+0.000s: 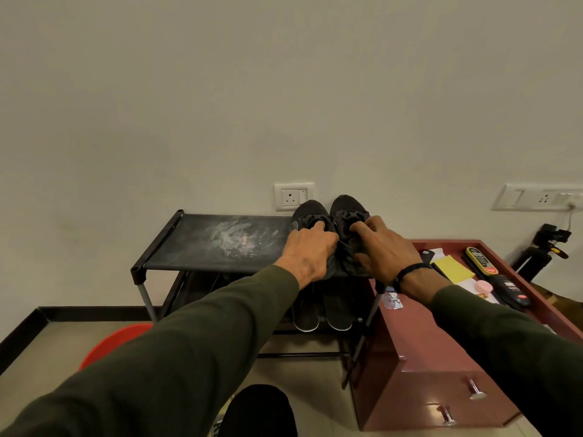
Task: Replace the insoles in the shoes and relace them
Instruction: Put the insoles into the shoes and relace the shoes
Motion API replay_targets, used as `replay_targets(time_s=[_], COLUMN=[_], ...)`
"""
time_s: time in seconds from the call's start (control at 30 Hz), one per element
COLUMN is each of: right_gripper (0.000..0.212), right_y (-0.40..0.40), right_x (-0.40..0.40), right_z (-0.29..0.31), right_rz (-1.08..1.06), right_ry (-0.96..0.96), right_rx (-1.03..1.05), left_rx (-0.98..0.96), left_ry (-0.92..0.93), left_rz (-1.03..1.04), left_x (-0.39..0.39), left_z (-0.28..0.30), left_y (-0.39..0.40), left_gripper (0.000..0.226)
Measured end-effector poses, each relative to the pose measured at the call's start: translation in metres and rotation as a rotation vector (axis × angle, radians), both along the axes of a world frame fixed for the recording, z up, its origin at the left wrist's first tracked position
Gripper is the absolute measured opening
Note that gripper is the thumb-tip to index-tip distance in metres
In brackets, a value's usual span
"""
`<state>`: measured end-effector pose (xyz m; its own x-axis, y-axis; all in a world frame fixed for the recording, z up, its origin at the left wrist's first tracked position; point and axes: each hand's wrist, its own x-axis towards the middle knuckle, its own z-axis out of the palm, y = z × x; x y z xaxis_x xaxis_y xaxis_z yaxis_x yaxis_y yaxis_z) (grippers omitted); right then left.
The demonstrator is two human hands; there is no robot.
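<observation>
Two black shoes sit side by side at the right end of the shoe rack's top shelf (220, 241), toes toward the far wall. The left hand (307, 249) grips the left shoe (310, 212) and the right hand (383, 249) the right shoe (348, 206), fingers curled into the collars. Two insoles (321, 310) lie on the shelf below, directly beneath the hands.

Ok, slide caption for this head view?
Both hands, left and right, grip dark shoes on the rack.

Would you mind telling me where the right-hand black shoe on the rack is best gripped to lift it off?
Grip the right shoe at its collar, from above and the near side. Its toe points at the wall, so the opening and heel face the person; the right hand already grips there.
</observation>
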<state>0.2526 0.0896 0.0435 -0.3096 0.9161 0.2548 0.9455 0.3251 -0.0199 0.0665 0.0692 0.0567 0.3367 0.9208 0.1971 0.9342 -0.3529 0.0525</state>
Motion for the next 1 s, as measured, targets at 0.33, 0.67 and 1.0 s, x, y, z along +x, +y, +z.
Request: replay_targets(time_s=[0.33,0.67,1.0], right_gripper=[0.042,0.026,0.026], right_y=[-0.056,-0.103,-0.152], right_x=[-0.025,-0.134,-0.265], right_z=[0.019,-0.027,-0.195], right_rz=[0.181,0.399,0.307], right_ry=[-0.016,-0.077,-0.075], right_rx=[0.114,0.028,-0.85], left_rx=[0.07,-0.119,-0.565], left_ry=[-0.052,-0.1,-0.301], left_rz=[-0.101,0.09,0.376], left_x=[-0.041,-0.168,-0.264], left_z=[0.007,-0.051,-0.211], left_y=[-0.041,-0.116,-0.18], left_gripper=[0.027,0.027,0.032])
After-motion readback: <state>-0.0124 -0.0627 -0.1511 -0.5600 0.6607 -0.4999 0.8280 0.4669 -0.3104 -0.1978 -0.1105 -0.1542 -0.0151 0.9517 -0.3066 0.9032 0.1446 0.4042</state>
